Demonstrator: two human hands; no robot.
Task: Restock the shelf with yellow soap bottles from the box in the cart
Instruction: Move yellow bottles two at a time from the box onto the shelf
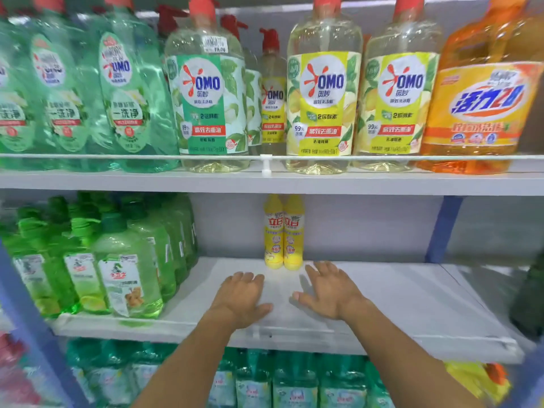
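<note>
Just beyond the fingertips of both hands, two yellow soap bottles (274, 237) stand upright and touching each other at the back of the middle shelf (397, 298). They lie nearer the right hand's fingers than the left's, and neither hand touches them. The left hand (241, 295) and the right hand (329, 293) are palm down, side by side, with the fingers spread and relaxed and nothing held in either. Whether the palms rest on the shelf board or hover just above it cannot be told. Well to the left of the left hand stands a block of green bottles (123, 275). To the right of the right hand the board runs on bare.

By my judgement this is the gap between placements: a first pair is set and most of the bay is unfilled. The next move calls for going to the box in the cart, neither in view, taking more bottles, and setting them upright beside or in front of the pair, labels outward.
</note>
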